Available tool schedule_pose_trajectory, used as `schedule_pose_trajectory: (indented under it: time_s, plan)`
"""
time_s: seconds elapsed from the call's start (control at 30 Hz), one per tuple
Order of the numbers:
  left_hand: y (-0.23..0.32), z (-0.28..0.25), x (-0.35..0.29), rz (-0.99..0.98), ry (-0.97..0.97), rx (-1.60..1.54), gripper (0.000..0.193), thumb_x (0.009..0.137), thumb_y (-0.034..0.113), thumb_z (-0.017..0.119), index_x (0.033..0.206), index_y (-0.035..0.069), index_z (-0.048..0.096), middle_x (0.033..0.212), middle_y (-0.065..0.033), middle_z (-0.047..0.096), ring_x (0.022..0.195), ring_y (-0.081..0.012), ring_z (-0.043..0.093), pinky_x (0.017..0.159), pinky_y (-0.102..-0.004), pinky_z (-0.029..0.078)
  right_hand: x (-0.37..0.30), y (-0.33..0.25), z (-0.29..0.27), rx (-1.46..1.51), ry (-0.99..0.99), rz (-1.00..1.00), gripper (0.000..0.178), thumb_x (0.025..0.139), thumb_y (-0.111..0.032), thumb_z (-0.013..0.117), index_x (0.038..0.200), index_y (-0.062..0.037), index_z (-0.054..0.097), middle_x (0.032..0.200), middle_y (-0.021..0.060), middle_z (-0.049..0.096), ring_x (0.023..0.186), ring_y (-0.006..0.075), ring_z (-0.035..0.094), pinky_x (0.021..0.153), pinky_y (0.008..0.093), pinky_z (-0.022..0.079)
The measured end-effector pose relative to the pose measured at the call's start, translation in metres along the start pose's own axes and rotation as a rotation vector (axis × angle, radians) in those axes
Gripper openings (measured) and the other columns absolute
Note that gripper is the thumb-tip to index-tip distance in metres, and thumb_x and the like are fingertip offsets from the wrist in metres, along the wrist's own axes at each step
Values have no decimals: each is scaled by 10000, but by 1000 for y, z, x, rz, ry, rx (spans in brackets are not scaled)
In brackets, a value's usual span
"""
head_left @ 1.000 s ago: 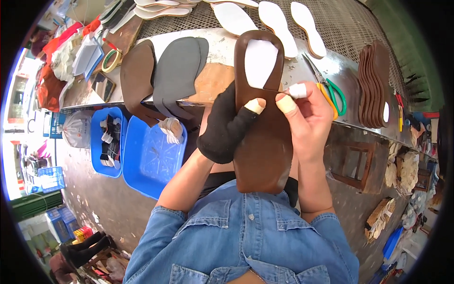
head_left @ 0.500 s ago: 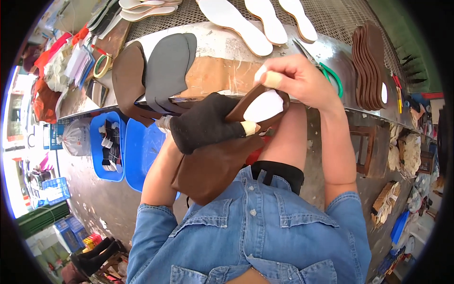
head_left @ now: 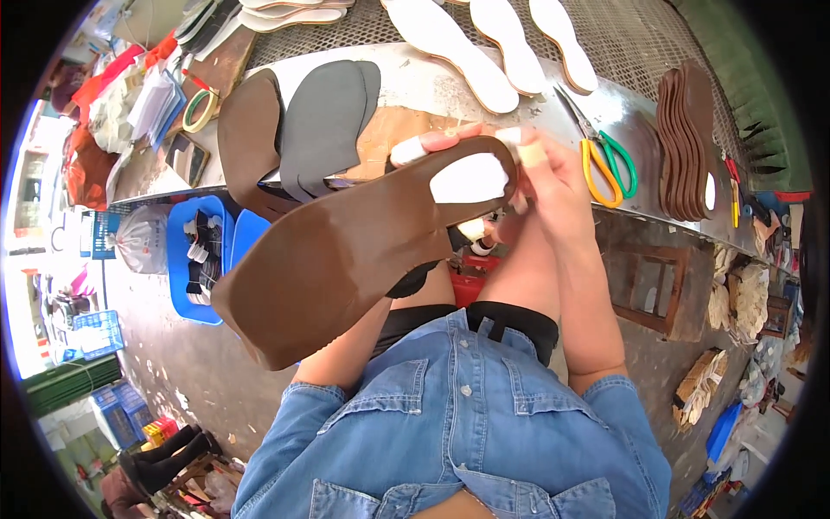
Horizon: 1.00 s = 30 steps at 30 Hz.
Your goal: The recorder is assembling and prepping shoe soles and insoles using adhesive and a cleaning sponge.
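Brown insole, gripped by left hand and right hand, slants lengthwise, white-patched end toward upper right.

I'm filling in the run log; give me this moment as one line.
left hand: holding brown sole-shaped piece, mostly hidden behind it | right hand: at end by white patch | bench: scissors

My left hand grips a brown sole-shaped piece from beneath; my right hand pinches its white-patched end. Scissors lie just right of my right hand, grey pieces left of my left.
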<state>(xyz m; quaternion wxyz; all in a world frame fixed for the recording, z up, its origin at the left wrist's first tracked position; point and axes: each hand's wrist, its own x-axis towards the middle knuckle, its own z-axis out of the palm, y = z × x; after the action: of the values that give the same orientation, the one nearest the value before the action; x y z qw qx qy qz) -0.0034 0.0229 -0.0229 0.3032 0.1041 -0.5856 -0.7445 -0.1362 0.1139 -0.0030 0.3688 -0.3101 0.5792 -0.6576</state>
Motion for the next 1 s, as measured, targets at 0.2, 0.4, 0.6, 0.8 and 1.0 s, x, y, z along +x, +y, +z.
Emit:
schedule_pose_trajectory:
  time_s: [0.2,0.4,0.6,0.8,1.0]
  plan:
    - [-21,-3,0,310,75,306,370,924,250,442,1195,1,473,1068,-142,595,1058,-246,552,919,-384,446,-8,30,12,-220,126,-220,260,928,-254,525,862,-22,622,600,-28,534,501,37,485,445,188,345]
    - [-39,-16,-2,499,4,439,610,729,169,669,1251,-15,413,1140,-130,559,1070,-221,549,912,-353,453,-21,20,21,96,83,73,267,929,-260,530,842,-23,616,615,-28,544,548,15,483,474,172,377]
    - [-43,-15,-9,-385,304,-857,604,905,463,340,1257,-21,426,1210,-192,517,1105,-312,525,963,-466,415,-24,36,2,72,-13,193,295,918,-305,543,839,-31,619,640,-16,568,492,24,460,441,163,339]
    - [-19,-10,-30,-360,75,-613,795,626,156,827,1286,31,402,1259,-112,488,1173,-204,471,941,-350,438,-12,34,0,-175,-42,67,252,896,-274,556,826,-47,640,628,-20,550,536,5,458,429,172,317]
    - [-9,-13,-32,-112,16,-33,831,605,179,847,1284,29,392,1263,-133,497,1179,-214,472,986,-356,397,-16,32,-14,-16,-96,203,299,914,-284,532,937,-12,656,630,-12,556,534,23,479,439,179,344]
